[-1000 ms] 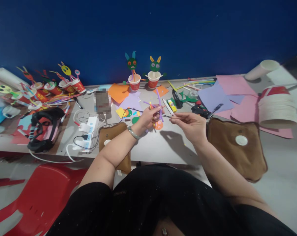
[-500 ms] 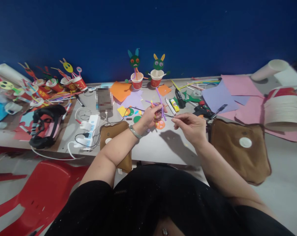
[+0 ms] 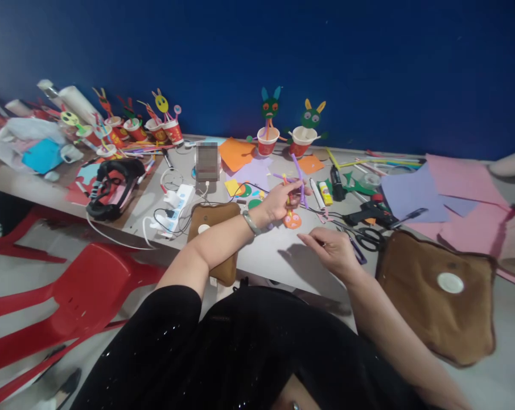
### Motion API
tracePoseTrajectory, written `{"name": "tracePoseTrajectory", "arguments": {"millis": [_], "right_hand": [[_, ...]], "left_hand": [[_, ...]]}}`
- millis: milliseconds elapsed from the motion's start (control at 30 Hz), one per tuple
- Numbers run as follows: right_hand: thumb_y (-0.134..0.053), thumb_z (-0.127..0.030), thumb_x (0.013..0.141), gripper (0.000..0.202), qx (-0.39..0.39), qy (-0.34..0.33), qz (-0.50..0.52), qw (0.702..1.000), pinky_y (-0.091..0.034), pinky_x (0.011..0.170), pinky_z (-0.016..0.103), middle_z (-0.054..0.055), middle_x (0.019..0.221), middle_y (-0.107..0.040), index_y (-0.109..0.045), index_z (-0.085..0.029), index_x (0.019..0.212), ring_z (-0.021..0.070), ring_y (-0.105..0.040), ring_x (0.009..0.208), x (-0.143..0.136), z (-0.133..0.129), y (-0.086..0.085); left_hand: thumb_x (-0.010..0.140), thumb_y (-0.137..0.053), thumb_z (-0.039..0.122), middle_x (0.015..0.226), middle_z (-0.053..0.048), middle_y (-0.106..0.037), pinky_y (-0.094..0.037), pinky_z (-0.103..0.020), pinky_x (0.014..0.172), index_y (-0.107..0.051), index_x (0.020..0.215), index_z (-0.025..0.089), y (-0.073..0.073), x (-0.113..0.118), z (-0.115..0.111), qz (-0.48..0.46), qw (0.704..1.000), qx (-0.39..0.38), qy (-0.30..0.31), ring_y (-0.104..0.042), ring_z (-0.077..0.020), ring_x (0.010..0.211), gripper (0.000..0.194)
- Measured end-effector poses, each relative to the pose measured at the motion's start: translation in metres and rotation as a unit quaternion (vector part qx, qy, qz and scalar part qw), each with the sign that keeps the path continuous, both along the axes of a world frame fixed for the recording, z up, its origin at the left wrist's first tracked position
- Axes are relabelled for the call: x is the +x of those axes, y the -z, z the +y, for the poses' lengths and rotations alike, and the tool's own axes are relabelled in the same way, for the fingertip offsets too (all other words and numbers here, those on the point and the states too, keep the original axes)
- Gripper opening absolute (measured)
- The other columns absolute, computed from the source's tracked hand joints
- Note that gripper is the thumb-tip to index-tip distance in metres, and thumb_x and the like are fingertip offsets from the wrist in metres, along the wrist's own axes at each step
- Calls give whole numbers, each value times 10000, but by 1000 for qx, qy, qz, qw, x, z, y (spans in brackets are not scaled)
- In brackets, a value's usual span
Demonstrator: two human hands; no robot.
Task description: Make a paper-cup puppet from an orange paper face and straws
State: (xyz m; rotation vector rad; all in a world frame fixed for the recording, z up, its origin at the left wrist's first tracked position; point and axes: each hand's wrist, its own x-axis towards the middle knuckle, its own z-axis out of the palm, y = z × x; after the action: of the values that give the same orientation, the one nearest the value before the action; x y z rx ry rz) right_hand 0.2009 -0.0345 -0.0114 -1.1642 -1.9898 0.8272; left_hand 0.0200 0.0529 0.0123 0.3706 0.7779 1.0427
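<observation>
In the head view my left hand (image 3: 283,204) is closed around a bundle of purple pipe cleaners (image 3: 300,176), whose ends stick out above and beside the fingers. Just below those fingers is an orange paper disc (image 3: 292,220) with a drawn face; I cannot tell whether it is fastened to the bundle. My right hand (image 3: 332,249) hovers lower and to the right over the table, thumb and forefinger pinched. Whatever the pinch holds, if anything, is too small to see. A glue stick (image 3: 325,193) and a white marker (image 3: 317,192) lie beyond the hands.
Two red paper cups (image 3: 267,141) with green-headed figures stand at the back. A hot glue gun (image 3: 370,213) and scissors (image 3: 370,239) lie right, near a brown cushion (image 3: 436,296). A power strip (image 3: 178,210) with cables sits left, beside a black headset (image 3: 112,188).
The view has swung left, so the table's things appear farther right. My right hand has drawn down and back from the left hand, which still grips the pipe cleaners.
</observation>
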Motion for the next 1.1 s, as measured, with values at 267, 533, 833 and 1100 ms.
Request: {"name": "tracePoseTrajectory", "arguments": {"millis": [267,533,833,1100], "right_hand": [[-720,-448,977,260,-3,58,40,997,-603,656,353,43,688,-755,-838,-224,916,198,-678,582,9,-12,19],[-857,-754,834,596,-157,98,177,967,-601,574,320,80,837,-795,-727,-202,1014,201,-725,636,-21,-5,26],[-697,-997,812,801,-187,99,221,952,-492,475,273,65,664,-740,-745,-198,778,137,-590,488,-28,-1,22],[-728,-918,868,736,-161,144,170,961,-524,499,282,80,734,-795,-842,-192,842,141,-623,507,-3,-12,25]], "left_hand": [[1049,-617,146,682,16,-674,-251,-198,487,-608,847,171,-12,8,-9,-2,1000,-16,1,-371,-42,456,204],[1080,-560,161,737,-21,-698,-370,-226,542,-617,856,176,-18,17,-24,-35,999,9,33,-516,-90,563,231],[1067,-632,179,812,-27,-743,-408,-243,593,-621,833,175,-15,17,-24,-21,999,5,38,-546,-82,590,234],[1106,-581,148,765,5,-706,-413,-224,622,-631,841,170,-12,4,-4,2,999,28,-32,-550,-75,601,270]]}}
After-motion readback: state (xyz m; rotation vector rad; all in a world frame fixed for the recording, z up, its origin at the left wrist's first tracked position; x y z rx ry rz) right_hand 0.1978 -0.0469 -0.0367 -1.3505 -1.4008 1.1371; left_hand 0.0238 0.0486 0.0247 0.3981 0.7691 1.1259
